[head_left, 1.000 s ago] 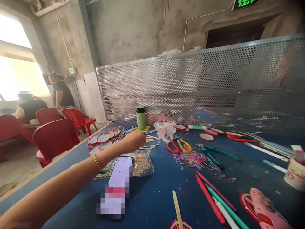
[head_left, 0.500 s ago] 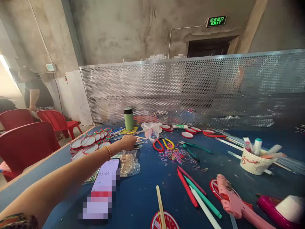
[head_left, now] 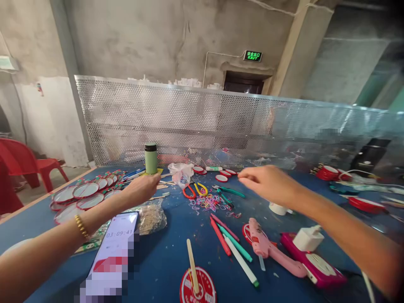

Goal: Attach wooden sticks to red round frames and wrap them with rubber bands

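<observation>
My left hand is over the left part of the table, its fingers closed beside several thin wooden sticks; what it holds, if anything, is hidden. My right hand is raised at the right of the red-rimmed discs, fingers bent and pressed together; I cannot make out anything in them. A wooden craft stick lies across a round red printed disc at the near edge. Between the hands are red-and-yellow-handled scissors, teal-handled pliers and a pile of small coloured bands.
Markers, a pink glue gun and a magenta power strip with a white plug are at right front. A phone, a bag of sticks, red-rimmed mirrors and a green bottle stand left. A perforated metal screen borders the back.
The view has turned to the right. My right hand has come into view over the right side, while my left hand has drawn back slightly from the sticks.
</observation>
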Demonstrator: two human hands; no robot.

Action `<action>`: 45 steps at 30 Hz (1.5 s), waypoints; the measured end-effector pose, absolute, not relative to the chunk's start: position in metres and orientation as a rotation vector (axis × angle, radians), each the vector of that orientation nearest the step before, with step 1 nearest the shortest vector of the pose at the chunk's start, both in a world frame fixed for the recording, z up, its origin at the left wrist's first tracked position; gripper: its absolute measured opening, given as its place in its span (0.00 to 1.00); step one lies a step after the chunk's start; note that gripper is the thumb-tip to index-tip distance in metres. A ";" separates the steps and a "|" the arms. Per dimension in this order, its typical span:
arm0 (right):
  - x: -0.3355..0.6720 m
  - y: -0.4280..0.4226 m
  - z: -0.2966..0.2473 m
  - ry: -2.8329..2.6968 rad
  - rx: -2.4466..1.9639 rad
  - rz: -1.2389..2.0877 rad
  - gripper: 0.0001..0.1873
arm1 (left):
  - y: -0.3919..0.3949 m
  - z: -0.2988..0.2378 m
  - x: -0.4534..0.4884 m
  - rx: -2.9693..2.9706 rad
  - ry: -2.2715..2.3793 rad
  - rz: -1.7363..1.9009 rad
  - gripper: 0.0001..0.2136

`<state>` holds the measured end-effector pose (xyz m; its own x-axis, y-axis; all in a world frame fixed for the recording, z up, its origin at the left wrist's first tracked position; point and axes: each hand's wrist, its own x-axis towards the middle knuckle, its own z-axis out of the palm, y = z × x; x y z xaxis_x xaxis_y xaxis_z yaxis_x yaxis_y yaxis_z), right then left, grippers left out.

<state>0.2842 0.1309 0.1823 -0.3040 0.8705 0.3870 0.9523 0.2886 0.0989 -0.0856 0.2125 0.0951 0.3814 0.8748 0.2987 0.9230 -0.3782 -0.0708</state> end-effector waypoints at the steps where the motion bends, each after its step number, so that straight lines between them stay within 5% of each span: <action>1: 0.273 0.150 0.186 -2.383 -1.733 -0.433 0.18 | 0.212 0.094 -0.091 -2.410 -1.603 -0.293 0.11; 7: 0.252 0.231 0.147 -2.472 -2.043 -0.377 0.14 | 0.224 0.086 -0.131 -2.465 -1.692 -0.379 0.11; 21: 0.306 0.288 0.069 -2.460 -2.099 -0.238 0.17 | 0.212 0.084 -0.126 -3.238 -1.964 -1.381 0.06; 38: 0.300 0.260 0.123 -2.252 -1.854 -0.333 0.16 | 0.187 0.095 -0.087 -3.236 -1.869 -1.547 0.08; 45: 0.228 0.224 0.153 -2.245 -1.402 -0.050 0.11 | 0.175 0.120 -0.038 -2.984 -1.734 -1.561 0.15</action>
<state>0.2280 0.2241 0.1526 -0.3530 0.8356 0.4208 0.8536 0.4718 -0.2209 -0.0379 0.1751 0.1200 0.3175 0.8968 0.3082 0.4008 -0.4215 0.8135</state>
